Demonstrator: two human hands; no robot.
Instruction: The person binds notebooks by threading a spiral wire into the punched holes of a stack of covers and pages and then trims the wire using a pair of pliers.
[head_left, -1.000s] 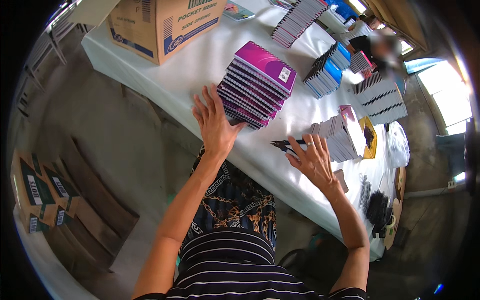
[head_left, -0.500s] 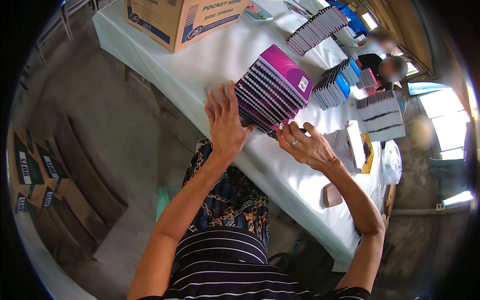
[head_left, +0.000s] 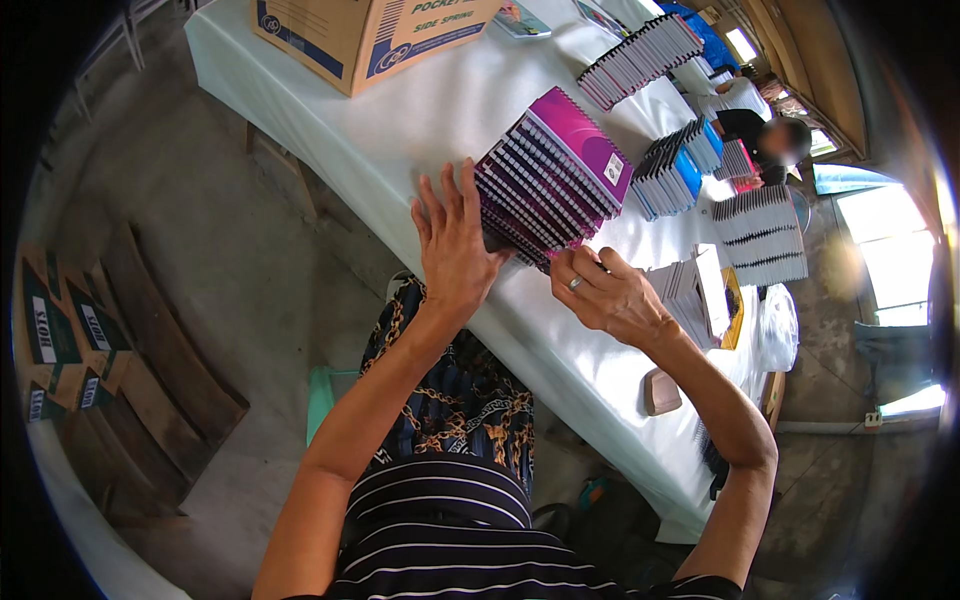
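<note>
A stack of purple spiral notebooks (head_left: 560, 160) stands near the front edge of the white table, its wire-bound spines facing me. My left hand (head_left: 455, 245) lies against the stack's left side with fingers stretched out and apart, its thumb at the lower corner. At the bottom right of the spines, my right hand (head_left: 605, 285) is closed in a pinch around a small dark tool, mostly hidden by the fingers. Only a dark end shows above the knuckles, so its kind is unclear.
A large cardboard box (head_left: 370, 50) stands on the far left of the table (head_left: 330, 150). To the right are blue notebooks (head_left: 668, 180), white notebook stacks (head_left: 760, 235), a yellow tray (head_left: 734, 310) and a brown block (head_left: 661, 392). Another person (head_left: 745, 130) sits beyond.
My right hand has shifted slightly left and tightened, and the dark tool shows less. The left hand stays against the stack.
</note>
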